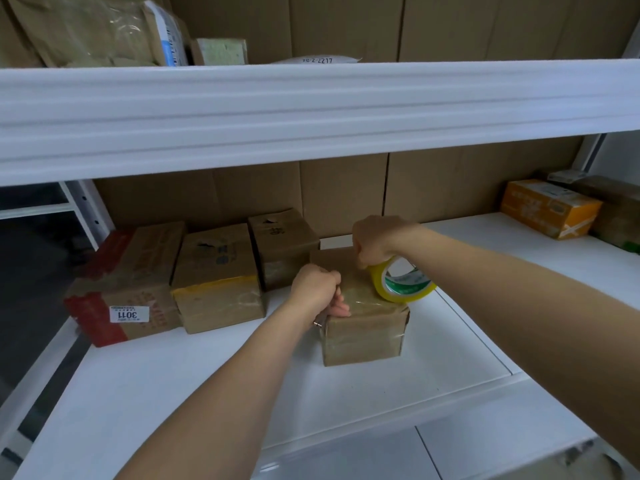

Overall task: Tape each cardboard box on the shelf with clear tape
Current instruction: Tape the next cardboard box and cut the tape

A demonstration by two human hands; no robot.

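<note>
Box in hand (363,327): near-centre on shelf (207,393), apart from row of three boxes (214,275) at far left. Your right hand (377,240), fingers curled round tape roll (401,280), roll on edge at box's top right. Your left hand (317,289) pinches at box's top left edge; free tape end likely there, can't confirm. Tape strip (360,299) runs left-right between hands, across top. Right hand nearer roll; next pull likely rightward, down right side.

White shelving (311,109), cardboard backing (450,181)
</note>
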